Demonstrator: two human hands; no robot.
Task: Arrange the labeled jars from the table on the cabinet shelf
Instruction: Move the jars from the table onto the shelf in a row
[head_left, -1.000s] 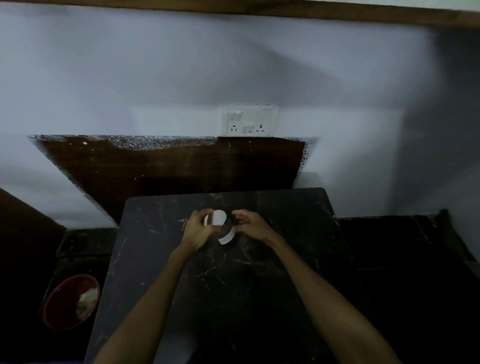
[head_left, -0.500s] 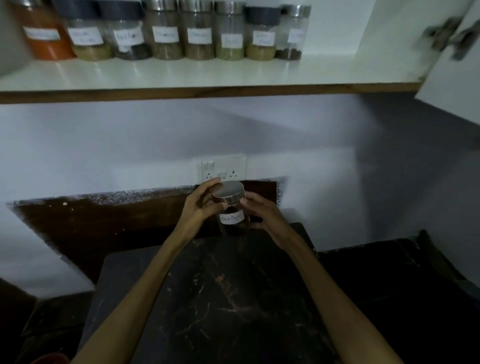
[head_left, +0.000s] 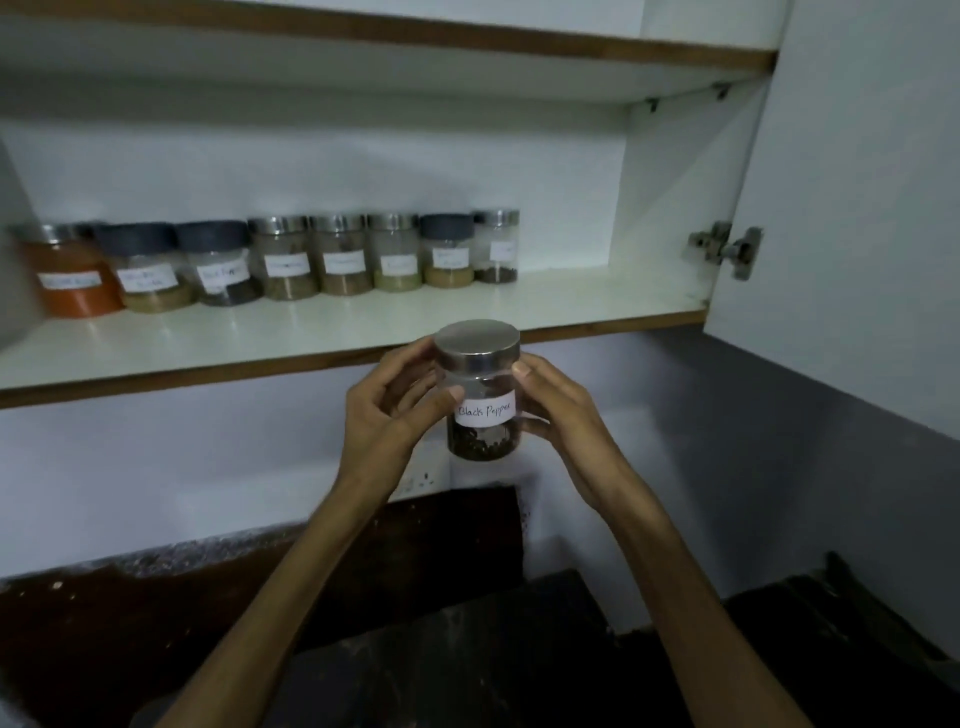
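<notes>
A clear jar labeled "Black Pepper" (head_left: 483, 395) with a steel lid is held upright in the air, just below the front edge of the white cabinet shelf (head_left: 363, 332). My left hand (head_left: 387, 410) grips its left side and my right hand (head_left: 558, 410) grips its right side. On the shelf stands a row of several labeled jars (head_left: 283, 260) against the back wall, from an orange-filled one (head_left: 72, 280) at the left to a small dark-filled one (head_left: 497, 247) at the right.
The shelf to the right of the row is bare white board (head_left: 597, 296). The open cabinet door (head_left: 857, 208) with its hinge (head_left: 727, 249) hangs at the right. A second shelf (head_left: 467, 41) sits above. The dark marble table (head_left: 467, 665) lies below my arms.
Both hands lifted the jar from the table up to just under the shelf edge. My view tilted upward, bringing the cabinet shelf and its row of jars fully into sight.
</notes>
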